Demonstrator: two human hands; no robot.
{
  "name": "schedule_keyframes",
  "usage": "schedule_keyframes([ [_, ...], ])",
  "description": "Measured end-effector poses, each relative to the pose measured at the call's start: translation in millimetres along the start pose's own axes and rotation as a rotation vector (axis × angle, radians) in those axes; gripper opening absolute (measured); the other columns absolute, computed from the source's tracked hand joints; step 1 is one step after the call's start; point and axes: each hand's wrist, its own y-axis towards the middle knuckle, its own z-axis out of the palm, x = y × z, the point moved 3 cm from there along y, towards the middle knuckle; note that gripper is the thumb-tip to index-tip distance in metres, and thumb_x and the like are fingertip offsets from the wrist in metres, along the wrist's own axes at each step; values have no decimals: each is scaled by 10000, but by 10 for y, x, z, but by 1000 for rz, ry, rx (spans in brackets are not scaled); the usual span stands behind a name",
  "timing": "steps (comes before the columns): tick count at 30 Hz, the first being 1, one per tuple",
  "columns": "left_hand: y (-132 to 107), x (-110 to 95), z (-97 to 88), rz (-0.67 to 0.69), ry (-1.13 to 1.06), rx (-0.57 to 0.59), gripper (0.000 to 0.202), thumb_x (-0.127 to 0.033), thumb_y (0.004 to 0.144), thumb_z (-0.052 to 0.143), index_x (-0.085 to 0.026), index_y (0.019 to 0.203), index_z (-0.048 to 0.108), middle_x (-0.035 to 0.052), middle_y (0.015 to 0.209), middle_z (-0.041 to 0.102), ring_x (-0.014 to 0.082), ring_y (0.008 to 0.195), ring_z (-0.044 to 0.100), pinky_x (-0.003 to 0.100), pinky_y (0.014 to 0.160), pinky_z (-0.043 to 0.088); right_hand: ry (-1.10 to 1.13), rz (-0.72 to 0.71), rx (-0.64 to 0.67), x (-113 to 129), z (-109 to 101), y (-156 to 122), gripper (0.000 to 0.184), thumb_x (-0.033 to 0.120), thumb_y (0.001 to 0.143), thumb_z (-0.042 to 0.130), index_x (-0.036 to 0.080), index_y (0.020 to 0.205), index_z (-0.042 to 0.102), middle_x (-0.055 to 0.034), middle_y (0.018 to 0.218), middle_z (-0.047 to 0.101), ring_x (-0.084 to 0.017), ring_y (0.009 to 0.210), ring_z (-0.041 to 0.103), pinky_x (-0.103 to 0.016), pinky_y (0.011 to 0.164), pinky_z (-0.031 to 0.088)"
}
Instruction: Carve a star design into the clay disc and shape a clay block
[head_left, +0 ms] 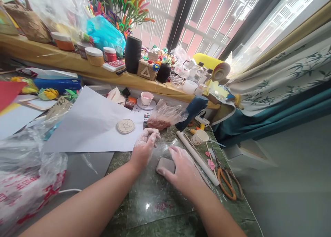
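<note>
A flat grey piece of clay (165, 166) with rounded corners lies on a clear plastic sheet (144, 209). My right hand (182, 168) is over its right side, fingers spread; the thumb touches the clay's near edge and the index finger reaches past its far side. Left of the clay, my left hand (145, 145) is raised with fingers curled in towards the thumb; whatever they may hold is hidden. Pale residue coats the fingers of both hands. A round clay disc (125, 126) marked with a star rests on white paper (88, 126).
On the right are a rolling pin (198, 157), scissors (227, 182) and a paper cup (199, 137). Behind my hands sit a bag of brown material (161, 118) and a small cup on a saucer (147, 98). A crinkled plastic bag (28, 182) is at left. Jars line the ledge (103, 73).
</note>
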Motion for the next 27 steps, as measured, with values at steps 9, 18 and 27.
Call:
schedule_keyframes([
  [9, 12, -8, 26, -66, 53, 25, 254, -467, 895, 645, -213, 907, 636, 19, 844, 698, 131, 599, 542, 271, 607, 471, -17, 101, 248, 61, 64, -26, 483, 338, 681, 924, 209, 1088, 699, -171, 1310, 638, -398, 1209, 598, -572, 1015, 505],
  [18, 29, -40, 36, -66, 40, 33, 247, -453, 877, 659, -206, 876, 635, 8, 820, 681, 118, 586, 517, 265, 607, 454, 116, 302, 291, 151, 7, 52, 489, 263, 572, 928, 230, 959, 631, -44, 926, 696, -251, 793, 676, -342, 658, 507],
  [27, 34, -44, 27, -70, 30, 29, 238, -447, 887, 650, -209, 877, 650, 12, 852, 692, 117, 583, 513, 277, 629, 470, 383, 134, -230, 102, -826, 97, 99, 258, 893, 722, 253, 991, 740, -46, 1023, 749, -243, 915, 718, -389, 810, 583],
])
